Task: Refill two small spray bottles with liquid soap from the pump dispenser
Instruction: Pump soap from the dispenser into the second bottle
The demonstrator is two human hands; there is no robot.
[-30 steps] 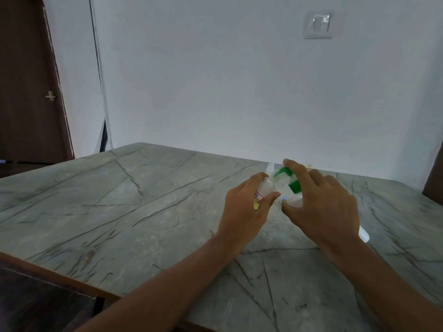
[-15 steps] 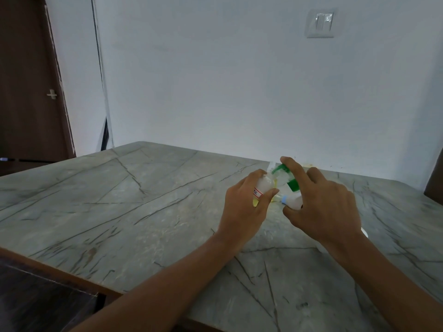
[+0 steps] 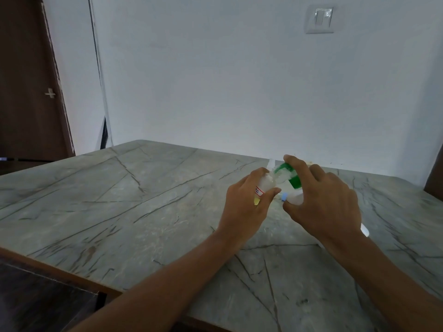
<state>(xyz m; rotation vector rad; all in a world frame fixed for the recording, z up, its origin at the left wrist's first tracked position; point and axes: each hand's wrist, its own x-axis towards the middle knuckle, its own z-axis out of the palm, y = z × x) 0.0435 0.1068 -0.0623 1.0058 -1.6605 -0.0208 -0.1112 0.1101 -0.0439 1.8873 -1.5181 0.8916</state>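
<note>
Over the far side of the marble table point(image 3: 119, 200), we keep both hands close together. Our left hand point(image 3: 242, 207) wraps the small spray bottle point(image 3: 263, 185) and holds its top against the dispenser's spout, presumably so the soap drops straight in (a little yellow shows low in it). Our right hand point(image 3: 330, 202) curls over the green pump dispenser point(image 3: 291, 179), forefinger on its head — placed to press, we judge. A blue-collared bottle point(image 3: 294, 199) sits just under that thumb; whether it is gripped we cannot tell.

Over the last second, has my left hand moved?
No. The left hand, gripping the bottle, stays just beyond the same crack in the table.
</note>
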